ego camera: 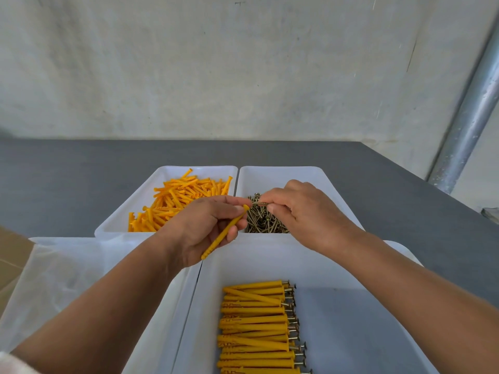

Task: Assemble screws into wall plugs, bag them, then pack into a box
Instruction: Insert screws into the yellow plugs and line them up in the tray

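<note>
My left hand [205, 228] grips an orange wall plug [224, 234] that slants from lower left up to the right. My right hand [299, 211] pinches a dark screw [260, 203] whose tip points at the plug's upper end, just over the screw tray. A white tray [140, 203] at the back left holds several loose orange plugs [178, 201]. Beside it a second white tray [310, 176] holds a pile of screws [263, 224]. The near white tray [351, 306] holds a neat row of assembled plugs with screws [256, 327].
Clear plastic bags [67, 273] lie in a white tray at the near left, with a cardboard box edge [10, 255] beside them. The grey table [81, 163] reaches back to a pale wall. A metal pipe [469, 117] runs up at the right.
</note>
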`<action>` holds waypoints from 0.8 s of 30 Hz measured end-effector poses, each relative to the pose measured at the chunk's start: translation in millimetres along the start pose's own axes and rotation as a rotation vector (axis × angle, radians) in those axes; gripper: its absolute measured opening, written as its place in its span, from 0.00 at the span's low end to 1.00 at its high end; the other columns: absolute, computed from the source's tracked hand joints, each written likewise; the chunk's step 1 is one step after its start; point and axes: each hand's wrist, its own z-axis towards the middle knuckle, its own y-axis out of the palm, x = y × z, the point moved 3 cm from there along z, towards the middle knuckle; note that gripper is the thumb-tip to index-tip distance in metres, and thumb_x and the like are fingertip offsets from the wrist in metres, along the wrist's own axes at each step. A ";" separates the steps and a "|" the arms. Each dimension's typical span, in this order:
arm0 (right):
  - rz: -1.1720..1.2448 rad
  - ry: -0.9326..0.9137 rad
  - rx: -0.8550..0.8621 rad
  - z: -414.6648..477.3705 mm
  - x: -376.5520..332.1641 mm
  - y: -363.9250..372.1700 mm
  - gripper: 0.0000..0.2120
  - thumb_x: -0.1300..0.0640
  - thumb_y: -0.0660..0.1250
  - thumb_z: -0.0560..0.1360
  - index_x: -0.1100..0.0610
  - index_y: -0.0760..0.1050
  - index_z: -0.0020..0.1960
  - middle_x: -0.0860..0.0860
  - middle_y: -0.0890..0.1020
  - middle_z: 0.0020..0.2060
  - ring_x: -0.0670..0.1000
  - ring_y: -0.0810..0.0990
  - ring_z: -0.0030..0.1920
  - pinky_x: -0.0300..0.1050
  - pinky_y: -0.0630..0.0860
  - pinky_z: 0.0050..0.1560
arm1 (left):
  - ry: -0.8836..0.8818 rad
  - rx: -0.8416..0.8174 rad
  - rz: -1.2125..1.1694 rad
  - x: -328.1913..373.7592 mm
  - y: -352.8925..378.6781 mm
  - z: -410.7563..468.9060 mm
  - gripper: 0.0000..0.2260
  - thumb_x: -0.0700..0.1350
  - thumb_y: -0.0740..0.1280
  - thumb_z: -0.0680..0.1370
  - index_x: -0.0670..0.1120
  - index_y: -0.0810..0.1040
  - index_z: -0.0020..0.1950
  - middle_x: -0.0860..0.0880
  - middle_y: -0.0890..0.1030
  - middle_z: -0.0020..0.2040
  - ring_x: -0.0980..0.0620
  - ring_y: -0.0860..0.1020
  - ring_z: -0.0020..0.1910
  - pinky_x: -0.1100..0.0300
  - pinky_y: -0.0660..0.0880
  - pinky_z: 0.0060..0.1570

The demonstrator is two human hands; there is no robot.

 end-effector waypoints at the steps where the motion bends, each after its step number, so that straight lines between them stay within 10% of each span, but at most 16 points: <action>1: -0.001 0.000 -0.008 -0.1 -0.1 0.3 0.13 0.51 0.58 0.82 0.43 0.76 0.63 0.44 0.69 0.41 0.48 0.70 0.47 0.44 0.68 0.45 | -0.001 -0.005 0.009 0.2 0.3 -0.2 0.09 0.34 0.62 0.78 0.39 0.80 0.55 0.43 0.80 0.38 0.53 0.77 0.32 0.67 0.75 0.27; 24: -0.161 -0.090 -0.075 -3.9 -10.6 -1.1 0.14 0.47 0.56 0.82 0.45 0.77 0.61 0.44 0.72 0.45 0.46 0.68 0.49 0.42 0.67 0.45 | -0.016 -0.009 0.184 -3.2 4.2 -3.8 0.08 0.33 0.67 0.77 0.40 0.81 0.55 0.43 0.82 0.37 0.53 0.81 0.33 0.65 0.76 0.28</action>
